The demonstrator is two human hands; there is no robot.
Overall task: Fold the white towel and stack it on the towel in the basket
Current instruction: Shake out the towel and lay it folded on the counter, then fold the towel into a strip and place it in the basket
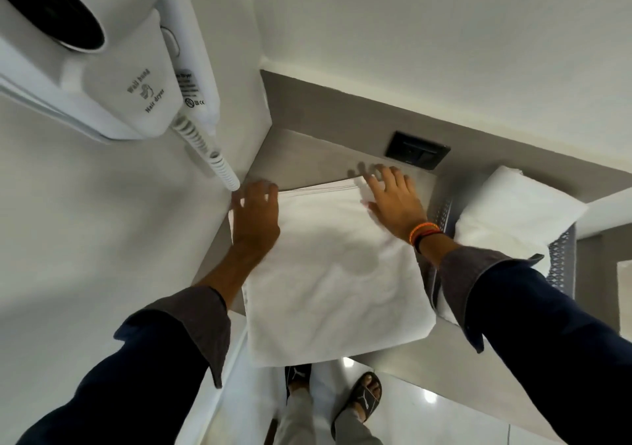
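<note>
The white towel (337, 273) lies flat on the grey counter (307, 157), folded into a rectangle whose near edge hangs over the counter's front. My left hand (256, 217) rests palm down on its far left corner, fingers spread. My right hand (393, 198) presses flat on the far right corner, fingers apart, with orange and dark bands at the wrist. To the right stands a grey perforated basket (562, 256) with a folded white towel (516, 212) inside it.
A white wall-hung hair dryer (113, 68) with a coiled cord (208, 150) is mounted on the left wall, close to my left hand. A black socket plate (417, 152) sits on the grey backsplash. My sandalled feet (362, 396) show on the glossy floor below.
</note>
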